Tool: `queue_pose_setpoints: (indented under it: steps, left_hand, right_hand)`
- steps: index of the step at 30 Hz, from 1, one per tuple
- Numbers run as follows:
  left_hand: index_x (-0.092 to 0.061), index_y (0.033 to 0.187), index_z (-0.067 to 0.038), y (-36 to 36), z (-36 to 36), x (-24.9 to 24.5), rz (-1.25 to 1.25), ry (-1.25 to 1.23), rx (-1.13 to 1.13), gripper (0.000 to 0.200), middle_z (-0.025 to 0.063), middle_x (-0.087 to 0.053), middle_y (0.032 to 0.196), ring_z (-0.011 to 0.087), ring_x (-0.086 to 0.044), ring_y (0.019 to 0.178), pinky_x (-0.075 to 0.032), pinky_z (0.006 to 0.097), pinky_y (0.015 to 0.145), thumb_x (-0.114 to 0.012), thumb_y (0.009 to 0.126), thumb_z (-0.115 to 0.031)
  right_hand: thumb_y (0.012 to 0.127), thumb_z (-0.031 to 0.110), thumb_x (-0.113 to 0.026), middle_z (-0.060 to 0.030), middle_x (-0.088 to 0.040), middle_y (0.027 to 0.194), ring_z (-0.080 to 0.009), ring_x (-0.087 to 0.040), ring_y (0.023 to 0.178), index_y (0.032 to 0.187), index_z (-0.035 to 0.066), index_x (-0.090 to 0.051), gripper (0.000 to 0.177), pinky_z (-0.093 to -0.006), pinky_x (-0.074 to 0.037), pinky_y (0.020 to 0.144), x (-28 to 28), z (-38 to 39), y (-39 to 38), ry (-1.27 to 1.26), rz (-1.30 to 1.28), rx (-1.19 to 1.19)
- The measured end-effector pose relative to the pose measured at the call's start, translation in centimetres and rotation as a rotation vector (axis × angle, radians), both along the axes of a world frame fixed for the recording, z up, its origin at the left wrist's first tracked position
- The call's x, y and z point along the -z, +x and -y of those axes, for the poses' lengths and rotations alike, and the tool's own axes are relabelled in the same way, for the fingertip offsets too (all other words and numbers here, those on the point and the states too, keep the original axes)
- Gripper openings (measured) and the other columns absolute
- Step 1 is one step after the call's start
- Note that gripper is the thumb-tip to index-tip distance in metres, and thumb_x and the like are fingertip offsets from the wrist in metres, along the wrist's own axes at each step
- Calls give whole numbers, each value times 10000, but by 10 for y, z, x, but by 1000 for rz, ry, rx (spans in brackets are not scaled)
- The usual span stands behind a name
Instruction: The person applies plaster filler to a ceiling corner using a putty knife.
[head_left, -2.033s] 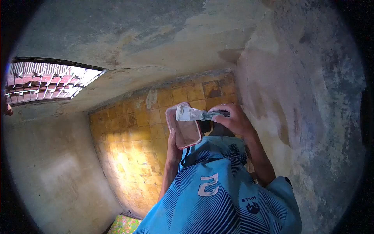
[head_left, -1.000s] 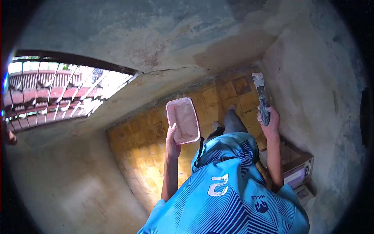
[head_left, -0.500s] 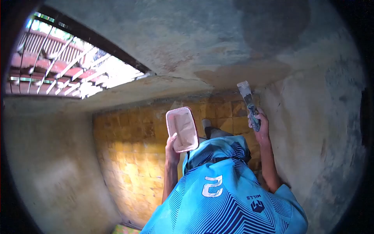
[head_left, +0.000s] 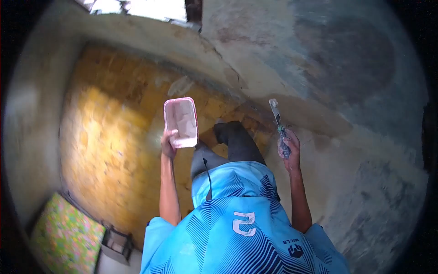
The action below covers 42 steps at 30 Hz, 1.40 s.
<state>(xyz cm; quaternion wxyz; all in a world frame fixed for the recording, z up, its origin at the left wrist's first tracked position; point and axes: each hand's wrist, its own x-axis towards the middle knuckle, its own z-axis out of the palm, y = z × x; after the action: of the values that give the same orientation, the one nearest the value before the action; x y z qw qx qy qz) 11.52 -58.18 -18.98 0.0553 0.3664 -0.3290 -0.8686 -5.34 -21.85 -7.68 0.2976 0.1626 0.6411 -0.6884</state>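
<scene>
My left hand (head_left: 168, 143) is closed around the lower left edge of a pink-rimmed rectangular tub (head_left: 181, 122), its thumb over the rim. Pale paste coats the inside of the tub. To the right, my right hand (head_left: 290, 147) grips the dark handle of a putty knife (head_left: 277, 119). The blade points up and away from me, with a pale lump at its tip. Beyond the knife, a damp brownish patch (head_left: 315, 112) marks the lower wall.
Yellow tiled floor (head_left: 105, 150) lies below and to the left. A cracked, stained wall (head_left: 255, 41) rises ahead and to the right. A barred window opening (head_left: 146, 8) is at the top. At the lower left are a flowered surface (head_left: 68, 235) and a dark-framed item (head_left: 117, 244).
The view has turned, showing more floor and the flowered surface, and less window. The tub and my left hand now appear farther left. The knife blade is seen more edge-on.
</scene>
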Motion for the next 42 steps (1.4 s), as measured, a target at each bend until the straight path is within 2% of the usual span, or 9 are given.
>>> queue_pose_setpoints:
  steps: [3,9,14,18,24,31,37,40,42]
  left_hand:
    - [-408,1272,2,42,-27,51,99,-42,-123,620,129,-567,1098,208,-622,880,-553,309,695,-559,732,-262]
    - [-451,1191,42,86,-169,49,295,-46,-476,517,174,-589,1069,249,-630,938,-560,376,773,-507,765,-245]
    - [-422,1237,75,81,-310,63,479,257,-761,606,170,-564,1139,278,-590,1010,-492,373,893,-554,706,-187]
    - [-357,1332,23,71,-372,103,529,302,-605,782,164,-472,1273,272,-466,1184,-357,371,1012,-614,630,-207]
    - [-311,1375,19,71,-390,137,433,270,-442,948,141,-443,1315,256,-417,1230,-287,331,1042,-668,539,-254]
    - [-341,1352,19,84,-391,184,501,253,-359,976,117,-452,1283,231,-429,1204,-291,327,1035,-696,495,-284]
    - [-352,1344,16,86,-388,191,493,270,-328,984,111,-457,1276,229,-435,1194,-301,332,1029,-702,477,-292]
    - [-357,1343,8,85,-392,192,494,299,-331,982,106,-460,1270,229,-437,1191,-304,335,1026,-700,474,-293]
    - [-357,1345,3,86,-398,197,511,325,-316,981,104,-462,1267,228,-437,1190,-306,338,1025,-702,476,-293]
  right_hand:
    - [825,120,-576,-27,-521,728,-53,-448,479,1170,47,-481,365,-181,-341,383,16,-11,-20,58,28,-202]
    - [842,109,-575,0,-525,754,-52,-447,528,1115,45,-527,284,-210,-332,419,101,-57,-78,172,137,-428]
    - [853,150,-582,8,-517,742,-59,-446,551,1081,53,-548,250,-222,-346,446,192,-79,-107,264,82,-517]
    - [846,167,-598,-5,-524,734,-79,-451,546,1078,30,-549,274,-234,-365,457,263,-104,-95,368,91,-484]
    - [868,166,-578,-17,-560,752,-90,-473,561,1087,23,-544,264,-246,-384,464,352,-141,-69,462,39,-511]
    - [894,209,-545,-5,-569,778,-66,-471,573,1089,42,-575,258,-219,-380,477,444,-173,-96,597,-5,-617]
    - [900,222,-539,7,-543,763,-60,-465,571,1086,47,-590,261,-223,-374,464,506,-183,-138,695,-270,-810]
    - [871,313,-570,-39,-576,878,-131,-506,702,1137,14,-580,401,-263,-433,681,518,-175,-152,823,-131,-747]
    - [885,268,-554,1,-550,811,-82,-476,619,1110,34,-590,327,-236,-400,547,557,-192,-168,836,-326,-818]
